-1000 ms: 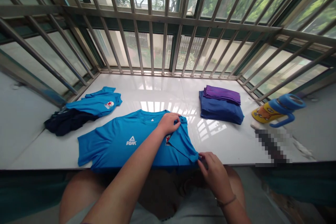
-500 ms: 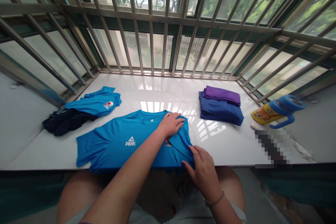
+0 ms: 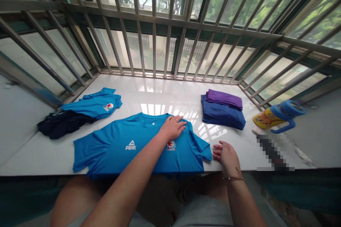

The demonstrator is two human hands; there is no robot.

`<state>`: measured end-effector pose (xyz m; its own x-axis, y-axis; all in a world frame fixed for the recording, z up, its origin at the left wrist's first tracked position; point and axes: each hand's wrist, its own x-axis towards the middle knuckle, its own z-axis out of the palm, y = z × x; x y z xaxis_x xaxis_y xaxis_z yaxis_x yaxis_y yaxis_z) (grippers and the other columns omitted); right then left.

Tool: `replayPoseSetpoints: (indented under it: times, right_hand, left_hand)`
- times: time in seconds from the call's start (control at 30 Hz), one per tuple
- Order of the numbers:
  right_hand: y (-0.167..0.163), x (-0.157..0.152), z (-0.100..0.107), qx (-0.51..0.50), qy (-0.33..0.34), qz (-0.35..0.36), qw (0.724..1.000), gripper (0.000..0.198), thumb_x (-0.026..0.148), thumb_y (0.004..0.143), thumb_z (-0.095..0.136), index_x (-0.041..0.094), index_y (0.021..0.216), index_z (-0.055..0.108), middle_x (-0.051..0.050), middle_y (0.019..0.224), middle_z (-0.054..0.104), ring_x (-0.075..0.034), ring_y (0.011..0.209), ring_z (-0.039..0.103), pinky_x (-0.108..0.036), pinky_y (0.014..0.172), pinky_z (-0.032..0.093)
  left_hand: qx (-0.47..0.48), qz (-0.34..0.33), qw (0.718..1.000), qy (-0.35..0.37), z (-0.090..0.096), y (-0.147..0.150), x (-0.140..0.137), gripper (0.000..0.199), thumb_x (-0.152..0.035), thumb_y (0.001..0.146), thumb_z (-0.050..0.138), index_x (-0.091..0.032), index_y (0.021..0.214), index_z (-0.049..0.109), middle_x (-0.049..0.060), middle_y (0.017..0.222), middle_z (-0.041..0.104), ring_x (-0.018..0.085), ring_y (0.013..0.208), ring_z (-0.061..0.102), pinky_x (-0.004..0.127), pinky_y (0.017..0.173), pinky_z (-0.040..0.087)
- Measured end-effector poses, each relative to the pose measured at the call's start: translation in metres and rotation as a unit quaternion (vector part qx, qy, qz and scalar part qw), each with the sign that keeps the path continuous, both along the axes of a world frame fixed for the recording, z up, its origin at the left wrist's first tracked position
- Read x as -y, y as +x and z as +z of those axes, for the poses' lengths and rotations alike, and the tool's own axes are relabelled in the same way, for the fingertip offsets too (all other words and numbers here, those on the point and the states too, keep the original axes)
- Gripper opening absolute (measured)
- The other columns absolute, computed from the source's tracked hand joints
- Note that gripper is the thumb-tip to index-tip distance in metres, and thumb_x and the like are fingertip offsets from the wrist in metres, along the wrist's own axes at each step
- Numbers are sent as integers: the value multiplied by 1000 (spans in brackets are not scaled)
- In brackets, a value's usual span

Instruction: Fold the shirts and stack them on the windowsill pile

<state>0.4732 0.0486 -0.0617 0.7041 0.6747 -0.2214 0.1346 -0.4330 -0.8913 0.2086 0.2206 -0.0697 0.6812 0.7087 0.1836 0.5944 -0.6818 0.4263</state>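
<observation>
A blue T-shirt (image 3: 114, 149) with a white PEAK logo lies front side up along the ledge's near edge, its neckline facing the window. Flat on its right shoulder area rests my left hand (image 3: 174, 127), fingers stretched out, with the forearm crossing over the shirt's front. My right hand (image 3: 227, 158) hovers or rests just right of the shirt's right sleeve, apart from it, fingers loosely bent and holding nothing. That sleeve is spread outward with some creases. The shirt's lower part drops out of sight past the ledge edge.
On the left, another blue shirt (image 3: 93, 104) lies over dark clothing (image 3: 60, 124). Folded purple cloth (image 3: 225, 99) sits on folded dark-blue cloth (image 3: 223, 117) at right. Beyond it stands a yellow-and-blue bottle (image 3: 271, 115) beside a blurred-out item. Metal bars (image 3: 154, 46) line the window.
My right hand has let go of the shirt's right side and moved right. The sleeve there now lies spread out, and the chest badge shows fully. My left hand stays on the shoulder.
</observation>
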Motion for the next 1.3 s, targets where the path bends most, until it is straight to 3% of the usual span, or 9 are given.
replayPoseSetpoints:
  times: [0.1,0.17,0.23,0.27,0.43,0.67,0.83,1.0,1.3]
  right_hand:
    - [-16,3,0,168,39,103,980,68,76,91,58,19,128,63,-16,118,74,-31,93,73,-49,79,64]
    - [-33,1,1,316,76,211,922,69,73,90,68,18,132,66,-20,132,70,-36,115,68,-54,98,59]
    - [-48,-5,2,390,79,275,875,52,61,95,68,19,126,71,-21,134,70,-37,123,64,-54,106,53]
    - [-52,-10,4,389,63,284,874,40,54,98,65,20,118,74,-19,130,72,-36,121,65,-52,106,52]
    - [-34,-38,17,255,-25,179,950,32,46,96,54,22,95,75,-10,92,76,-29,91,69,-38,86,52]
    - [-3,-54,17,196,-30,72,978,62,70,94,41,18,101,74,-11,89,78,-30,86,71,-38,75,53]
    - [-15,-41,18,149,-35,111,982,63,81,84,62,20,91,76,-8,81,76,-30,80,70,-38,72,53]
    - [-18,-21,21,10,-29,194,980,53,68,69,86,18,84,74,-6,72,72,-29,73,69,-38,66,53]
    - [-49,-19,43,265,17,131,955,49,70,101,37,25,105,56,-6,74,70,-29,67,67,-35,60,42]
  left_hand:
    - [10,-15,1000,23,-1,1,3,43,-44,113,45,-35,148,69,5,172,51,32,158,47,58,132,31]
    - [15,-36,998,39,-1,1,5,43,-41,114,44,-34,149,68,4,170,55,30,157,50,56,134,29]
    - [13,-61,997,48,-1,1,6,43,-39,115,42,-34,150,67,4,166,60,28,154,54,54,135,28]
    - [6,-74,996,47,-1,1,6,44,-39,115,42,-33,151,66,4,164,61,27,153,55,53,135,28]
    - [-15,-101,994,39,-5,3,3,48,-45,114,46,-33,158,60,5,166,58,27,154,54,53,135,30]
    - [-13,-95,994,49,-8,5,0,57,-55,111,51,-34,164,54,6,171,53,30,156,51,55,135,30]
    - [-7,-97,995,33,-5,5,-1,50,-48,113,48,-37,161,57,1,171,53,29,155,52,53,134,31]
    - [-22,-98,995,27,-3,5,-1,52,-52,112,48,-35,161,55,1,173,51,29,156,49,53,134,28]
    - [-9,-93,995,21,-4,4,-2,48,-46,110,52,-34,157,59,0,173,51,28,156,50,52,136,27]
